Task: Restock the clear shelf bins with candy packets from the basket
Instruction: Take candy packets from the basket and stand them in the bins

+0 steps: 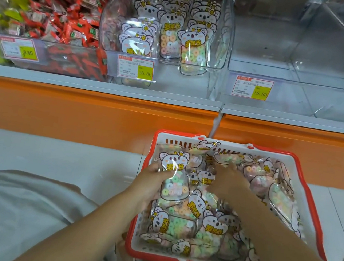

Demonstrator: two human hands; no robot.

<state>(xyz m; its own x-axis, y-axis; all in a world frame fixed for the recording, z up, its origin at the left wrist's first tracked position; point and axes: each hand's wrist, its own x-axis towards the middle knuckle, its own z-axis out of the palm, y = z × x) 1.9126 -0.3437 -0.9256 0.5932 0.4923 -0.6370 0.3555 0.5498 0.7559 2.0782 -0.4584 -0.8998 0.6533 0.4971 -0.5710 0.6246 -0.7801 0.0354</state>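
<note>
Left hand (151, 178): your fingers curl round a koala packet (174, 175); lift it upright.
Right hand (229, 179): your fingers are blurred, grip unclear; pinch one more just beneath them.

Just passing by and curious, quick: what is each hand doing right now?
Left hand: holds a koala candy packet at the basket edge.
Right hand: among the basket's packets; whether it grips one cannot be told.
</note>
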